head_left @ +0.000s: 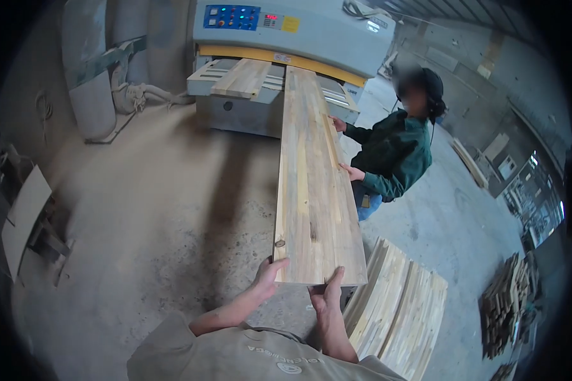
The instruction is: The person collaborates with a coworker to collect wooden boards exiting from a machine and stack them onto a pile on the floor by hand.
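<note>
A long panel of glued wood strips [308,184] stretches from my hands to the feed opening of a grey machine [299,28]. My left hand [269,276] is closed on its near left corner, thumb on top. Along the near end, my right hand [328,293] grips the edge from below with its thumb on top; its other fingers are partly hidden under the panel. A co-worker in a dark green top [397,149] has both hands at the panel's right side. A narrower wood board [243,77] lies on the machine's bed, left of the panel.
A stack of wood panels [400,305] is close by on my right. Farther right lies a pile of wood strips [507,305]. A pale sheet [27,219] leans at the left. The machine has a blue control panel [231,17]. Dusty concrete floor [171,247] extends around me.
</note>
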`<state>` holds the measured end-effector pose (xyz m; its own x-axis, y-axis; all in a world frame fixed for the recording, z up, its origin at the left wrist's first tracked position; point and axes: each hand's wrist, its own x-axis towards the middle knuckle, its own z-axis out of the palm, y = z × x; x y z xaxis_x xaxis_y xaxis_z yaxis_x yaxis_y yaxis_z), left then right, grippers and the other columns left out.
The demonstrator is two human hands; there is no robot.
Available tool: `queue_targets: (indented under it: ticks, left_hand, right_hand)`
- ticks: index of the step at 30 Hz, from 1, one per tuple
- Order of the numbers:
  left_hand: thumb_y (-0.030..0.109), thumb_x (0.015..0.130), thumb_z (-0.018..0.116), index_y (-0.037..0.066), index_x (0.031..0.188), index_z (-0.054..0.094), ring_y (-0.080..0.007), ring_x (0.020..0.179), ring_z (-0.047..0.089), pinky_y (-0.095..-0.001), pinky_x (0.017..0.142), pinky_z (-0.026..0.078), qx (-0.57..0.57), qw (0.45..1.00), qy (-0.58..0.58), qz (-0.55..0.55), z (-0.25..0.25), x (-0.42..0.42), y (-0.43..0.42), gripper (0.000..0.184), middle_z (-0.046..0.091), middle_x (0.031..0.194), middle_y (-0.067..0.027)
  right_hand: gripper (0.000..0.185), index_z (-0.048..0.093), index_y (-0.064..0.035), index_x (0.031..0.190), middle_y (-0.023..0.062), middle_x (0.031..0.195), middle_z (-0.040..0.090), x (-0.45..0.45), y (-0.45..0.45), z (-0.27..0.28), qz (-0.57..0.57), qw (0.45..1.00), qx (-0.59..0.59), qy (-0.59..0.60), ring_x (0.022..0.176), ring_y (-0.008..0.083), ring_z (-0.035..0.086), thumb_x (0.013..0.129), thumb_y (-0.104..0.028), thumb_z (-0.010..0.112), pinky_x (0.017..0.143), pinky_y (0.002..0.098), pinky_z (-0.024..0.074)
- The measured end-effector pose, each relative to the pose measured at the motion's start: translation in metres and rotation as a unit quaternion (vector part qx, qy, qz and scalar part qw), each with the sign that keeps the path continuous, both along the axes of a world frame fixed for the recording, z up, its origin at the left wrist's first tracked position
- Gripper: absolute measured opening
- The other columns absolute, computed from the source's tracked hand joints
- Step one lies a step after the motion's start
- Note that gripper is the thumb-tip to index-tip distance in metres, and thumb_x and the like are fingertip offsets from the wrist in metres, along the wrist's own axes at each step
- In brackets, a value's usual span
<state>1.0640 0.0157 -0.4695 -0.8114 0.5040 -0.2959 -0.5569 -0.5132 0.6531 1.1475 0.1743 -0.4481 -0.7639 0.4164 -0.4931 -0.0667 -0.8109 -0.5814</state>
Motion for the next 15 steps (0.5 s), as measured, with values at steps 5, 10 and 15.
queue_targets:
  ticks: [5,10,15]
  left_hand:
    - [0.017,0.09,0.066,-0.002,0.129,0.057,-0.0257,0.107,0.067,-0.041,0.091,0.055,-0.025,1.0,-0.01,-0.002,-0.021,-0.005,0.003,0.044,0.068,0.118,-0.0134]
    - [0.016,0.091,0.065,-0.003,0.129,0.057,-0.0262,0.107,0.068,-0.0423,0.091,0.056,-0.002,1.0,0.019,0.001,-0.048,-0.017,0.014,0.044,0.068,0.117,-0.0148]
    - [0.016,0.089,0.066,-0.003,0.127,0.057,-0.0252,0.107,0.067,-0.0413,0.091,0.055,0.005,1.0,0.012,-0.002,-0.044,-0.006,0.006,0.044,0.067,0.116,-0.0145]
  right_hand:
    - [0.072,0.044,-0.0164,0.146,0.0071,0.141,0.055,-0.006,-0.001,-0.012,-0.01,1.0,0.013,-0.017,0.125,0.0279,0.057,0.096,-0.069,0.045,0.1,0.0462,0.0497]
    - [0.068,0.045,-0.0173,0.146,0.0089,0.141,0.055,-0.013,0.008,-0.027,-0.006,1.0,-0.004,0.011,0.125,0.0291,0.057,0.098,-0.066,0.043,0.103,0.0485,0.0492]
    - [0.067,0.043,-0.0177,0.148,0.0086,0.143,0.053,-0.005,0.001,-0.035,-0.013,1.0,0.016,0.022,0.126,0.0291,0.056,0.099,-0.064,0.042,0.103,0.0485,0.0491]
